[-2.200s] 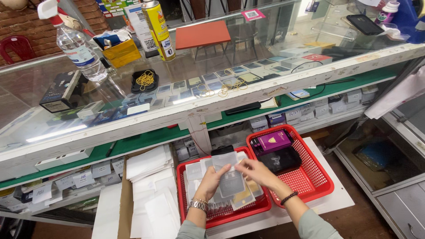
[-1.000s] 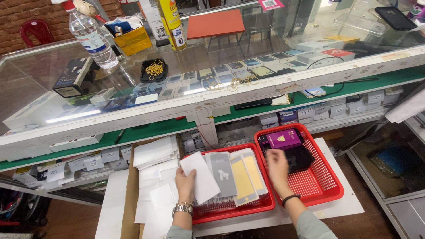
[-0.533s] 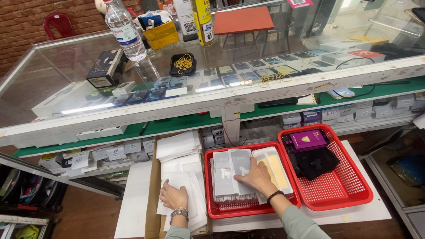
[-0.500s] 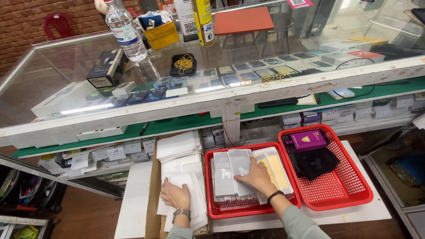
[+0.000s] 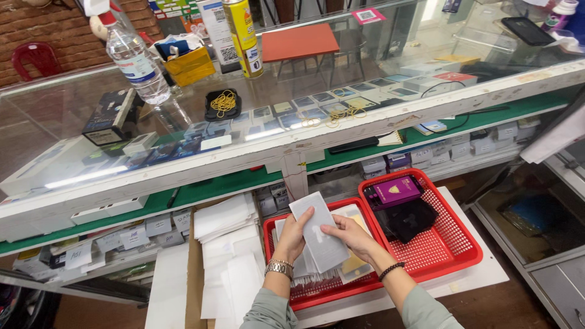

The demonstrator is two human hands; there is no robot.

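Both my hands hold a flat grey-white packet (image 5: 321,234) tilted above the left red basket (image 5: 275,226). My left hand (image 5: 293,237), with a metal watch on its wrist, grips the packet's left edge. On the packet's right side rests my right hand (image 5: 351,237), which wears a dark wristband. Under the packet lie more flat packets, one of them yellow (image 5: 354,265). The right red basket (image 5: 460,236) holds a purple box (image 5: 395,192) and a black pouch (image 5: 412,219).
A stack of white sheets (image 5: 230,256) lies on cardboard left of the baskets. Above is a glass display counter (image 5: 292,137) with a water bottle (image 5: 135,58), a yellow can (image 5: 242,33) and a dish of rubber bands (image 5: 223,103). Small boxes line the green shelf below.
My left hand left the white sheets and came to the left basket. Both hands lifted one flat packet off the pile there.
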